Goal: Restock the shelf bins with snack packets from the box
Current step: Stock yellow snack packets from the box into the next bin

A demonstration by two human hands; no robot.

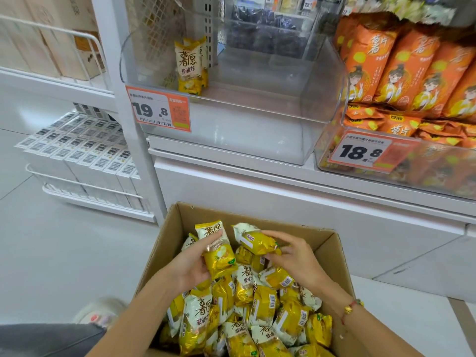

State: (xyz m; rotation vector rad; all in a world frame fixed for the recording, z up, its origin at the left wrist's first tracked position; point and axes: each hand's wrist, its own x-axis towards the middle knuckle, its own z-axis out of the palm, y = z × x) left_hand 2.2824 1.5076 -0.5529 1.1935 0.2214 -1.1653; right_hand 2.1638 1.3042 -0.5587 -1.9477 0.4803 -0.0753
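Observation:
An open cardboard box [332, 251] on the floor holds several yellow-and-white snack packets [260, 305]. My left hand [192, 264] grips one upright packet [217, 249] above the pile. My right hand [296, 256] holds a second packet [257, 240], lying sideways, just right of the first. Above stands a clear plastic shelf bin [231, 130] with a 19.8 price tag [158, 108]. Two matching packets [190, 65] stand upright at its back left; the rest of its floor is bare.
A neighbouring clear bin [334, 161] on the right, tagged 18.8, is full of orange snack bags [401, 73]. A white wire rack [85, 186] of white boxes sits at the left. My shoe [100, 313] rests on the grey floor beside the box.

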